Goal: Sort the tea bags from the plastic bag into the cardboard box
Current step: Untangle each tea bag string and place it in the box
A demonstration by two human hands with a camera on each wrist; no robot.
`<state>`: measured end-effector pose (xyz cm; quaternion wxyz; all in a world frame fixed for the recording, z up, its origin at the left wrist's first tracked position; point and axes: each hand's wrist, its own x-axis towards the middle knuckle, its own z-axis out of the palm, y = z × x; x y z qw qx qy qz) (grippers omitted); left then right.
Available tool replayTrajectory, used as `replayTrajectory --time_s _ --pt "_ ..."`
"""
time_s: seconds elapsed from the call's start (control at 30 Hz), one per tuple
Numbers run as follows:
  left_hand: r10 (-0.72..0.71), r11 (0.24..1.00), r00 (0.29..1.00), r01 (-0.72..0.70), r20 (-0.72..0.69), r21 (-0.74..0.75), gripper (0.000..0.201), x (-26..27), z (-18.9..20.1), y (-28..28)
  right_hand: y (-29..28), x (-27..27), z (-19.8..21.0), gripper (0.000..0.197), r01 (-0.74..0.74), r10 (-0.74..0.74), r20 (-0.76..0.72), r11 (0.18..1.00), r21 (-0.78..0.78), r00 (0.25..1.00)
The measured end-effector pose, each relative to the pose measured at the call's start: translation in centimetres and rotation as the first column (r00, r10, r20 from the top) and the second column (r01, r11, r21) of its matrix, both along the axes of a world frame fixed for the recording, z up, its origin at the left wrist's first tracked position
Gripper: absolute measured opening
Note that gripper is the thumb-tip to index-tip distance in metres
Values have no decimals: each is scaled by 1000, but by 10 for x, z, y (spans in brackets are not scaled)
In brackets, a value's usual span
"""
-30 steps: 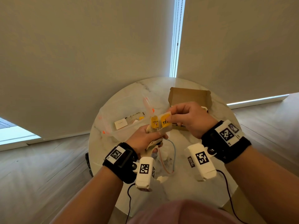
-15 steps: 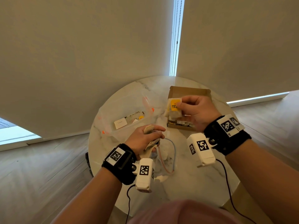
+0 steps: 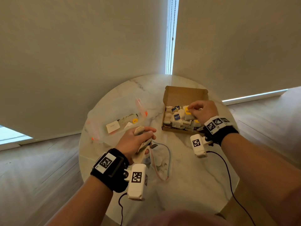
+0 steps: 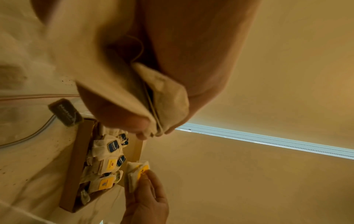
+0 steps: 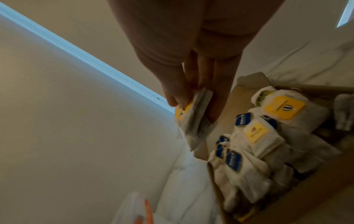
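Observation:
An open cardboard box at the table's back right holds several tea bags with blue and yellow tags. My right hand is over the box and pinches a yellow-tagged tea bag, also seen as the yellow-tagged tea bag between thumb and fingers. My left hand hovers at the table's middle and grips a bunch of tea bags. A clear plastic bag with orange zip lies at the back left with a few packets inside.
The round marble table carries a second clear zip bag with red and blue seal under my left hand. Black cables run from both wrist cameras towards me. Window blinds hang behind the table; wooden floor lies either side.
My right hand carried the yellow-tagged tea bag from beside my left hand away to the right and down over the box. My left hand stayed put, still gripping its bunch.

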<state>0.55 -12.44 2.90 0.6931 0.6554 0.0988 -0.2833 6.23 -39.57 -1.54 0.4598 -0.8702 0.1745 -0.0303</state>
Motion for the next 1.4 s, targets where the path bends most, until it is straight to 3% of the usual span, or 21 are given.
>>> replayTrajectory --time_s 0.3,0.47,0.53,0.63,0.8,0.9,0.97,1.07,1.13,1.2,1.27,1.33,1.4 --pt "74 997 996 -74 -50 -6 14 8 -9 -5 35 39 -54 19 -276 257 -179 957 -89 950" --pt "85 996 995 -86 -50 -2 14 15 -14 -1 48 66 -74 22 -346 291 -234 905 -246 928" --pt "93 996 994 -93 -52 -3 15 18 -16 1 48 72 -79 20 -442 330 -322 807 -391 887" --pt "97 995 994 -97 -58 0 15 20 -18 4 46 76 -80 11 -534 287 -458 573 -622 841" --pt "104 995 991 -104 -80 -5 13 22 -20 2 46 76 -86 22 -596 294 -523 491 -635 800" --pt "119 993 989 -120 -90 -9 13 22 -20 -1 48 72 -80 28 -620 320 -535 489 -613 782" --pt "134 991 986 -136 -99 -17 12 23 -19 -4 50 65 -73 32 -570 332 -464 500 -651 821" --pt "178 981 974 -186 -142 -48 14 24 -16 -7 56 47 -49 24 -430 372 -220 721 -543 902" --pt "218 967 957 -237 -191 -87 15 25 -14 -8 64 29 -26 16 -438 452 -50 823 -362 890" --pt "265 946 934 -300 -241 -122 19 26 -11 -9 73 6 0 22 -506 540 75 822 -261 838" --pt "310 923 910 -357 -276 -142 22 28 -10 -8 81 -17 20 35 -579 603 95 791 -198 792" --pt "339 903 889 -399 -307 -161 25 29 -9 -8 87 -35 30 37 -637 670 144 740 -216 728" --pt "361 886 870 -432 -336 -168 29 29 -9 -7 91 -46 32 38 -695 761 207 646 -315 614"
